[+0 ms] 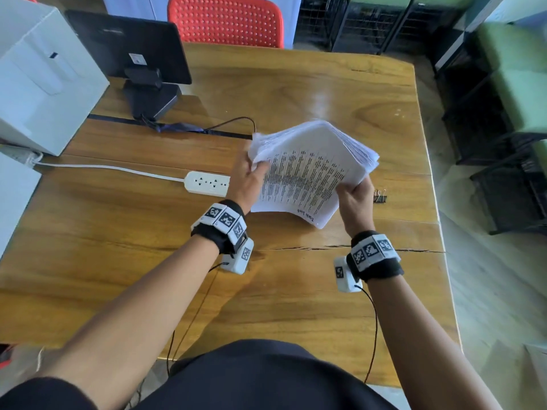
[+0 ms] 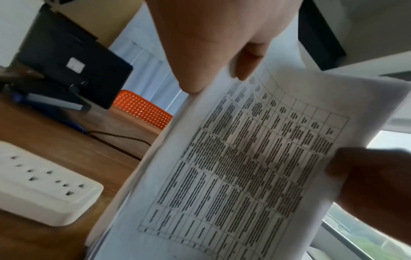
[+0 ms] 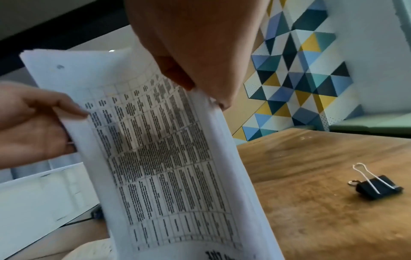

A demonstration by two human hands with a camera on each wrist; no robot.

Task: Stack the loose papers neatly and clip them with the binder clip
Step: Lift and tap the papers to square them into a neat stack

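We see the wooden worktop [image 1: 296, 291] spread beneath both hands, which are raised above it and set apart at opposite edges of the papers. Beyond our left hand and further to its outer side sits a white box [image 1: 41, 75], with a dark monitor [image 1: 127, 45] on its stand just beside it, and a red chair [image 1: 225, 20] behind the far edge of the worktop. The papers [image 1: 307, 176], a thick stack with a printed table on the top sheet, are held in the air between our hands; the stack bows upward in the middle and its sheets are fanned unevenly along the far right edge. A white power strip [image 1: 207, 182] lies on the worktop just to the outer side of our left hand. Our left hand [image 1: 248, 180] grips the stack's left edge, thumb on the top sheet. Our right hand [image 1: 355, 199] grips the near right edge, thumb over the top and fingers underneath. The black binder clip [image 3: 377, 186] lies on the worktop just to the outer side of our right hand, apart from the papers, with one wire handle raised.
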